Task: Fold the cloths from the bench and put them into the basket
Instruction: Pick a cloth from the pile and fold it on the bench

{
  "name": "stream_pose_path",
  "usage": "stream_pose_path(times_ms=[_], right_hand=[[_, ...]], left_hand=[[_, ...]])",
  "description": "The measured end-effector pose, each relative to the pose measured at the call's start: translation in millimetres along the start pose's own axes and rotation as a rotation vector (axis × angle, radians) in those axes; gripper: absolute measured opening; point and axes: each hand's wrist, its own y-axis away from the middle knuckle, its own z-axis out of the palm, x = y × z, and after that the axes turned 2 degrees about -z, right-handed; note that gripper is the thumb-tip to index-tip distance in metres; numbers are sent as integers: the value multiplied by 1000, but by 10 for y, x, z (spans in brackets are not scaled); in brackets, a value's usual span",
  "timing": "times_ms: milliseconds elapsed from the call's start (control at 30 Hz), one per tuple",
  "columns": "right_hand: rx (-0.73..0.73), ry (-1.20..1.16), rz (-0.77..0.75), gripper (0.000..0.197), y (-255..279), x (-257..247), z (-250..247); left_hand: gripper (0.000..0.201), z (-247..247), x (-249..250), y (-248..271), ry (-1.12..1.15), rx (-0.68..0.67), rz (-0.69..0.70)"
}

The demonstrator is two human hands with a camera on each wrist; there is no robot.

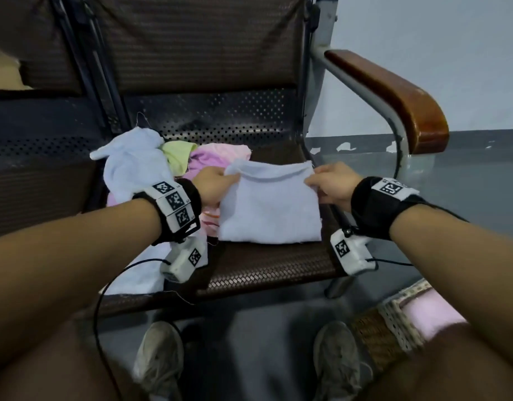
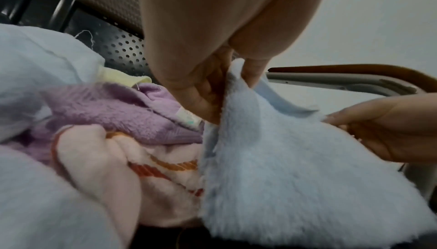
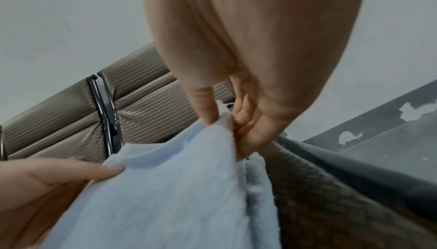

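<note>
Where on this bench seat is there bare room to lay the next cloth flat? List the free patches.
Free: the woven seat strip between the light blue cloth, pinched by the left hand and right hand, and the seat's front edge; also the perforated metal behind it. Crowded: the left side, under the cloth pile.

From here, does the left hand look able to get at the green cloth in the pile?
Probably yes. The green cloth lies exposed atop the pile, just beyond the left hand, nothing between. But that hand now pinches a corner of the blue cloth and must release it first.
</note>
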Motion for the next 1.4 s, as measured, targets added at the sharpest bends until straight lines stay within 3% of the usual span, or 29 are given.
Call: stream_pose_path(times_ms=[133, 267, 333, 400, 467, 533, 633, 700, 800, 867, 933, 1000, 1100, 1233, 1300, 1400], right_hand=[[167, 147, -137, 18, -306, 3, 73], [164, 286, -141, 37, -448, -3, 118], [148, 510, -244, 37, -388, 5, 120], [80, 711, -417, 22, -232, 8, 128], [-103, 851, -544, 12, -70, 50, 149], [-277, 985, -543, 29, 47, 131, 170], [-374, 1107, -461, 74, 129, 241, 140], [-369, 1144, -463, 69, 148, 264, 113], [-287, 1105, -534, 28, 171, 236, 78], [-237, 1015, -525, 15, 221, 199, 44], [-209, 918, -518, 13, 272, 164, -23], [-188, 805, -479, 14, 319, 136, -106], [-159, 589, -363, 16, 354, 141, -208], [-235, 243, -133, 17, 346, 219, -239], [-245, 237, -112, 24, 297, 278, -230], [-165, 435, -181, 21, 212, 336, -208]], left_hand=[[34, 95, 3, -217, -20, 165, 24], [49, 173, -29, -290, -96, 299, 90], [32, 185, -61, -215, -176, 352, 207], [15, 212, -103, -104, -185, 199, 300], [18, 231, -186, 2, -281, -23, 365], [43, 242, -286, 64, -519, -148, 426], [80, 213, -367, 74, -737, -174, 451], [82, 169, -377, 66, -791, -130, 448], [53, 125, -378, 86, -810, -46, 461], [18, 108, -345, 134, -776, -2, 455], [7, 77, -317, 175, -691, 7, 428], [4, 60, -293, 203, -592, -16, 386], [17, 83, -297, 214, -437, -67, 284], [20, 191, -254, 181, -237, 19, 152], [26, 226, -236, 165, -230, 65, 96], [36, 252, -176, 179, -255, 134, 20]])
